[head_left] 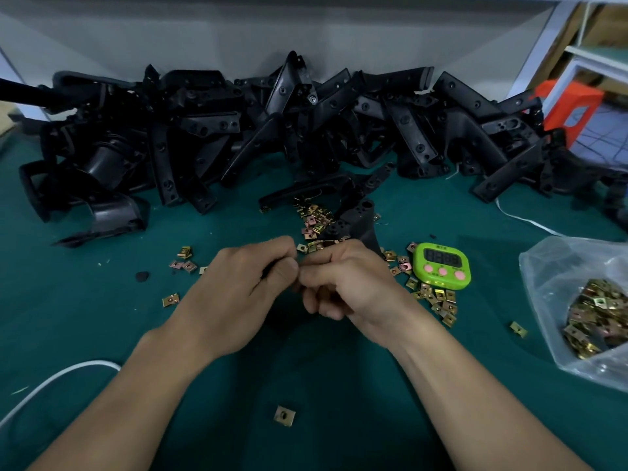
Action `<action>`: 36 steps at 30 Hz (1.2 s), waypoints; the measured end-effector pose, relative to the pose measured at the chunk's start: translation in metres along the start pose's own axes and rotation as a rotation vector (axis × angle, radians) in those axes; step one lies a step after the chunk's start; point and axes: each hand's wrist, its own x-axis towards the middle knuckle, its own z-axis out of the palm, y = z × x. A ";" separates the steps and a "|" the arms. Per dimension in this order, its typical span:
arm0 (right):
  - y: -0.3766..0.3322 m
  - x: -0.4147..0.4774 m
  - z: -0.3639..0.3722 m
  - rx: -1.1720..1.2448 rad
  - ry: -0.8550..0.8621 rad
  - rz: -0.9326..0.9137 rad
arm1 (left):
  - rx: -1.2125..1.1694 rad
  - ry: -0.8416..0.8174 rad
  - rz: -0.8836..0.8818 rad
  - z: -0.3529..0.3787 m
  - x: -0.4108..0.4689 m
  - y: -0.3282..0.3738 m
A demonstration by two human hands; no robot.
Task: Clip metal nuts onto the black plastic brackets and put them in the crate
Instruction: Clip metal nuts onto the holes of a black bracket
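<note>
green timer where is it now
In the head view the green timer lies right of the right hand, with loose metal nuts beside it and the plastic bag farther right.

Matt black plastic brackets (289, 130), shiny brass-toned metal nuts (438, 299), seemingly felt-like green tabletop (102, 334)

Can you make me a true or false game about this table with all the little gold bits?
The timer is green. True.
The plastic bag lies on the left side. False: it lies on the right.
The right hand holds a black bracket. True.
The bracket pile at the back is red. False: it is black.
A lone nut lies between the forearms. True.
</note>
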 end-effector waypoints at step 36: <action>0.003 -0.007 0.021 -0.306 0.245 -0.494 | -0.511 0.385 -0.287 0.023 0.005 0.003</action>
